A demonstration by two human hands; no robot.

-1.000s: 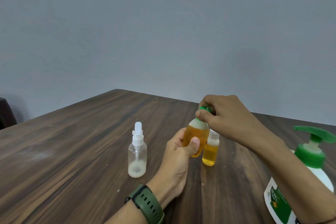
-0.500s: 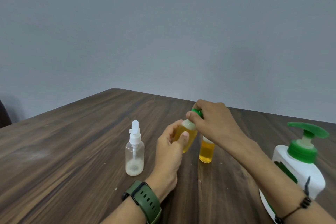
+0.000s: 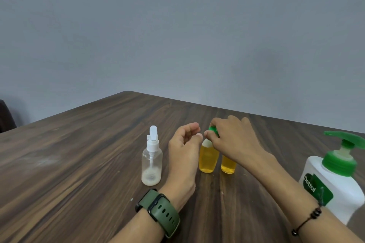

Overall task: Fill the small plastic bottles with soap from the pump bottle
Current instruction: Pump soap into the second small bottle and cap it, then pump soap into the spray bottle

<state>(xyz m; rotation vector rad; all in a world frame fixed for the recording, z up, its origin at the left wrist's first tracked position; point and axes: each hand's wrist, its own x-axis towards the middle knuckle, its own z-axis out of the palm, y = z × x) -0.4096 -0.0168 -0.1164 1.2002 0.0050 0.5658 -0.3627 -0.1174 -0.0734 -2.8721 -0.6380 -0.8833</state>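
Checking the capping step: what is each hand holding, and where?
Right hand pinches the green cap atop the amber bottle; left hand holds nothing.

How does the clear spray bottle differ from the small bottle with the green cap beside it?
The spray bottle is nearly empty, with only a pale layer at its bottom; the green-capped bottle is full of amber liquid. The spray bottle has a tall white sprayer top; the green-capped bottle has a small green cap. Nothing touches the spray bottle, while the right hand pinches the other's cap. Both are small clear plastic bottles standing upright on the wooden table.
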